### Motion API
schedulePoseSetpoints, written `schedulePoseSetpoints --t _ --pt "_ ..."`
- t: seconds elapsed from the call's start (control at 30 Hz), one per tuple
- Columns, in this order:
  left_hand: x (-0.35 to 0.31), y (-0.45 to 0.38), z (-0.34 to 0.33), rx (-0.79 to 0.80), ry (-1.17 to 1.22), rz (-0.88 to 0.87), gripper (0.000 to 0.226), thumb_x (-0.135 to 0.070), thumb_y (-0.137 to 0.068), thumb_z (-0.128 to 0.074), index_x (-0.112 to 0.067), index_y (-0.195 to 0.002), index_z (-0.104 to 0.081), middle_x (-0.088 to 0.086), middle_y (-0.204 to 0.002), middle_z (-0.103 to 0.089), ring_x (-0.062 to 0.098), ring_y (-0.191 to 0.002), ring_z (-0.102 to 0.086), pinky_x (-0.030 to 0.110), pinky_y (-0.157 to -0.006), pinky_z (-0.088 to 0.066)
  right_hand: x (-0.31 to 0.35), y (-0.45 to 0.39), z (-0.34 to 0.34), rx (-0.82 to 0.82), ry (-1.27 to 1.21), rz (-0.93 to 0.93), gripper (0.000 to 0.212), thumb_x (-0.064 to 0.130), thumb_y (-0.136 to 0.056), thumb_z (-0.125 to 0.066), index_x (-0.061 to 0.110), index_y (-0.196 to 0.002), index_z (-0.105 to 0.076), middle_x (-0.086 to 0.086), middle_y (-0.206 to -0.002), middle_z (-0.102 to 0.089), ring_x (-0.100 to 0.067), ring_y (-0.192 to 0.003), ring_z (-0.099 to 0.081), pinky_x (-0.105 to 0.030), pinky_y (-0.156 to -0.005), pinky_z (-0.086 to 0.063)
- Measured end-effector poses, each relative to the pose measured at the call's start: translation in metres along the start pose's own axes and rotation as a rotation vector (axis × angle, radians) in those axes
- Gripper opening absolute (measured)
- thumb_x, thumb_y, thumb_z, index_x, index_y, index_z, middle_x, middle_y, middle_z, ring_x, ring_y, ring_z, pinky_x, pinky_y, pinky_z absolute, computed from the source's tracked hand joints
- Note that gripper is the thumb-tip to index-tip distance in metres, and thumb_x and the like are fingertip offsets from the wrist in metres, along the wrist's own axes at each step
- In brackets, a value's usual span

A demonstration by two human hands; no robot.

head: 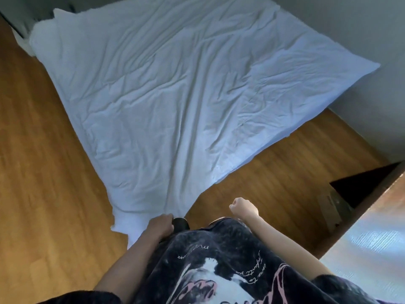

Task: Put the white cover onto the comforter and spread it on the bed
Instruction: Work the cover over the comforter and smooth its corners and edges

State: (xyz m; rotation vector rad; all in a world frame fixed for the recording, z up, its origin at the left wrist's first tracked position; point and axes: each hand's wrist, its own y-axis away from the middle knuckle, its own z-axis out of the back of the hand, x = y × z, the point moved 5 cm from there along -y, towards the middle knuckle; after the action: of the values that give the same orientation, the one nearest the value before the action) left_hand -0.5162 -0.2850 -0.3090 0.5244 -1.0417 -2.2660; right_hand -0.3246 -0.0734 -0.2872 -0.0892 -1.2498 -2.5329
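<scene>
The white cover [175, 95] lies spread flat across the wooden floor [43, 172], filling the middle and upper part of the frame, wrinkled all over, with one corner running down to the lower centre, right at the person's feet. Whether the comforter is already inside it cannot be told from here; the cloth looks thin and flat, so it may well be empty. No bed can be made out with any certainty.

The step in hand looks like taking up the near corner. To do it well, each hand should take its own point on the near edge, well apart, so the cloth lifts evenly rather than bunching. The deep creases running up from the near corner suggest that a pull from one point alone would only drag them longer; a short shake once both points are held would flatten them. The foot close to the corner should stay off the cloth.

The left hand [160, 226], at the lower centre, is curled with the knuckles up, right beside the near corner of the cover. It may be pinching the edge, but the fingertips are hidden under the hand, so I cannot tell whether it has hold of anything. The right hand [243, 208], a little to the right of it, is closed in a loose fist above bare floor, apart from the cover, and holds nothing.
</scene>
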Motion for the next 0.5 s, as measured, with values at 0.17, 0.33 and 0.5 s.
schedulePoseSetpoints --t 0.17,0.33,0.5 --pt "-0.125 -0.052 0.066 -0.012 0.008 -0.129 0.035 -0.024 -0.094 -0.043 -0.016 -0.128 -0.049 0.007 -0.127 -0.057 0.026 -0.113 -0.055 0.031 -0.089 -0.042 -0.080 -0.034 0.081 -0.046 -0.089 -0.073 0.028 0.028 -0.098 -0.043 0.013 -0.112 -0.062 -0.002 -0.108 -0.068 -0.017 -0.087 -0.064 -0.029 -0.078 -0.055" --pt "-0.232 -0.106 0.127 -0.010 -0.034 -0.270 0.031 -0.024 -0.098 -0.042 -0.017 -0.126 -0.052 0.006 -0.127 -0.057 0.026 -0.111 -0.056 0.033 -0.089 -0.043 -0.140 -0.073 0.144 -0.052 -0.178 -0.163 0.030 0.028 -0.100 -0.043 0.012 -0.119 -0.060 -0.003 -0.112 -0.065 -0.014 -0.085 -0.061 -0.021 -0.070 -0.051" --pt "-0.293 -0.182 0.182 0.012 -0.074 -0.304 0.035 -0.026 -0.099 -0.041 -0.017 -0.132 -0.048 0.008 -0.133 -0.053 0.028 -0.117 -0.053 0.034 -0.094 -0.042 -0.167 -0.127 0.207 0.020 -0.111 -0.178 0.029 0.024 -0.100 -0.044 0.012 -0.121 -0.059 -0.003 -0.115 -0.064 -0.014 -0.090 -0.063 -0.021 -0.067 -0.051"
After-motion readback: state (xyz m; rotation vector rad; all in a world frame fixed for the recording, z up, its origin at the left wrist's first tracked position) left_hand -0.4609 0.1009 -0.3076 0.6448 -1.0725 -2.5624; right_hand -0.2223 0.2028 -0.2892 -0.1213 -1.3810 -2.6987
